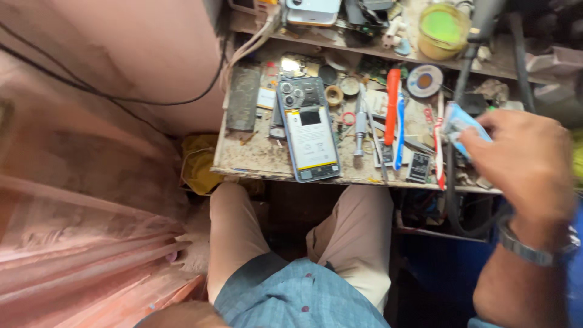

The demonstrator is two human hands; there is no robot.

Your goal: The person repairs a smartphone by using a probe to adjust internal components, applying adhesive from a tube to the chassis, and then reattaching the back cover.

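While the opened phone (308,129) lies back-off and face down at the front edge of the worktop (255,159), the right hand (527,163) is at the right end, fingers pinched narrow around a small light-blue object (460,124), perhaps a tube or packet; blur hides what it is. The left hand is out of view, so its grip cannot be told. The phone shows its white battery and camera cluster, and nothing touches it. Just right of it lie a metal screwdriver (361,124), then an orange tool (393,104) and a blue tool (400,130), with a solder reel (424,81) towards the back right. A green-filled tub (443,28) stands on the shelf behind. By my judgement the step in hand is fetching a supply or tool, with work on the phone paused. The next move calls for bringing the blue object well leftward over the clutter without knocking the tools, and for steadying the phone, which slightly overhangs the front edge.
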